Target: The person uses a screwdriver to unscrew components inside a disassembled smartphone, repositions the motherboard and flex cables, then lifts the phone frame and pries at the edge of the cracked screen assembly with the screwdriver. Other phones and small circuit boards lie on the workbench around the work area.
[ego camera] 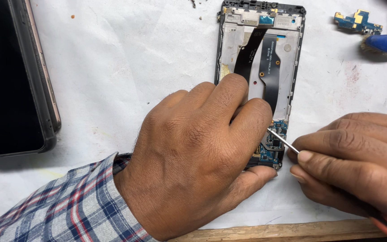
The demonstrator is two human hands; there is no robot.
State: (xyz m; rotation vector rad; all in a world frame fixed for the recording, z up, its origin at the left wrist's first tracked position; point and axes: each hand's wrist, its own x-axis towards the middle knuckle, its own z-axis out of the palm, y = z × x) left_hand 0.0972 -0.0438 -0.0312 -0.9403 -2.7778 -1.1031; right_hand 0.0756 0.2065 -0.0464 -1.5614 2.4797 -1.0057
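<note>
Near the middle of the white paper-covered table [113, 67] lies an opened phone frame [260, 58] with its back off, running from 12 o'clock down toward 5 o'clock. It looks thin, light and easy to break — the long black flat cable [272, 78] inside seems soft and bendy, and the small blue circuit board [274, 150] at the bottom end has tiny parts. It is best held by its hard outer edges, not by the cable.

The left hand [193, 157] lies curled over the lower half of the frame, fingers bent and pressing it down, thumb along the bottom edge. The right hand [354, 161], at 4 o'clock, is pinched shut around a thin metal tool [283, 140] — its tip touches the blue board.

At 9 o'clock sits a dark phone [10, 76]. At 1 o'clock lie a little loose blue board [357, 21] and a blue brush [386, 44].
</note>
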